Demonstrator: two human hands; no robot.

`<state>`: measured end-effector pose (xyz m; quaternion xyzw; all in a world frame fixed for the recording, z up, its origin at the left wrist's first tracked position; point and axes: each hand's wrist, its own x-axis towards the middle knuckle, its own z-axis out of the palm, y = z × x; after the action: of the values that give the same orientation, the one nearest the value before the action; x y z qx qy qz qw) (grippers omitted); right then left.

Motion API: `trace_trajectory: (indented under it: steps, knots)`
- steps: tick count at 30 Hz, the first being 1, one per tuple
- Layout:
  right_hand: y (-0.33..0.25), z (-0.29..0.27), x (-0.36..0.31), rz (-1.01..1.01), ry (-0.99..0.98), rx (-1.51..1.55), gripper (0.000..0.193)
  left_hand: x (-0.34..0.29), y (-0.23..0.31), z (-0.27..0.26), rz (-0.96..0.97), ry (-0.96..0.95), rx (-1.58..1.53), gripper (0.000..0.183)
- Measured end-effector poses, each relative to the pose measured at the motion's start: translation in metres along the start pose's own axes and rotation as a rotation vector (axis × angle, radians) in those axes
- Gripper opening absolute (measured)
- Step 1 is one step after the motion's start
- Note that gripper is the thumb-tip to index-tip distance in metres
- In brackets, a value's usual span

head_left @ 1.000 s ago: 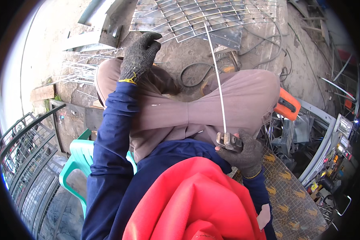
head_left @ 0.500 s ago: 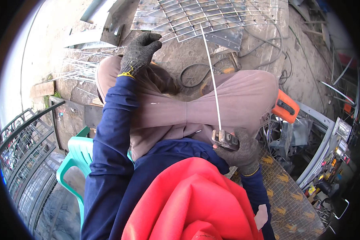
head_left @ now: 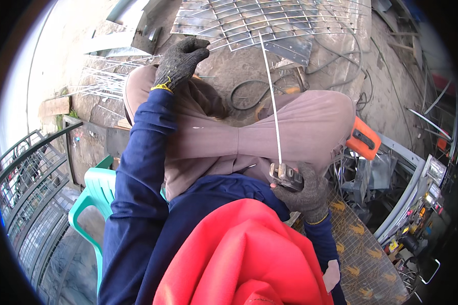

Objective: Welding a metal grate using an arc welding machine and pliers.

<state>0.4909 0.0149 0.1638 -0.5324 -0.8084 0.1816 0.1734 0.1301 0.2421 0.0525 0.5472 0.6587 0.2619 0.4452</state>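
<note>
My right hand (head_left: 308,188), in a dark grey knitted glove, is closed round a welding electrode holder (head_left: 289,177) close to my lap. A long pale welding rod (head_left: 274,96) juts forward from its jaws, its far tip appearing at the near edge of a metal rod lattice (head_left: 269,23). My left hand (head_left: 180,61), gloved alike with a yellow cuff edge, is above my left knee by the lattice's left corner. Its fingers are bent together; a thin lattice rod lies by the fingertips, but what they grip, if anything, is hidden.
Metal sheets (head_left: 290,51) lie under the lattice, and a black cable (head_left: 249,101) loops on the ground. Loose thin rods (head_left: 99,79) are heaped at left. An orange tool case or handle (head_left: 364,138) is beside my right knee. A turquoise chair (head_left: 94,190) stands at left.
The view has shifted slightly. Both hands, the electrode holder and its rod keep nearly the same places.
</note>
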Motion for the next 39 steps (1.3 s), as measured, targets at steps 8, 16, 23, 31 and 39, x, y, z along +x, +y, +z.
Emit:
trace_trajectory:
  steps: [8,16,23,31,39]
  knots:
    - [0.004,0.003,-0.007,-0.034,-0.006,-0.087,0.081,0.005,-0.007,0.0,0.072,-0.004,-0.041,0.033]
    - [0.002,0.003,-0.011,0.033,-0.025,-0.076,0.083,0.002,-0.002,0.002,0.061,-0.018,-0.048,0.035]
    - [0.003,0.001,-0.008,-0.008,-0.035,-0.111,0.082,0.0,0.001,-0.001,0.036,-0.021,0.02,0.035]
    - [0.002,0.0,-0.003,-0.047,-0.018,-0.113,0.083,-0.004,0.007,-0.002,0.07,-0.034,-0.028,0.036]
    - [-0.001,-0.003,0.0,-0.028,-0.051,-0.104,0.083,-0.004,0.007,0.0,0.056,-0.001,-0.025,0.033]
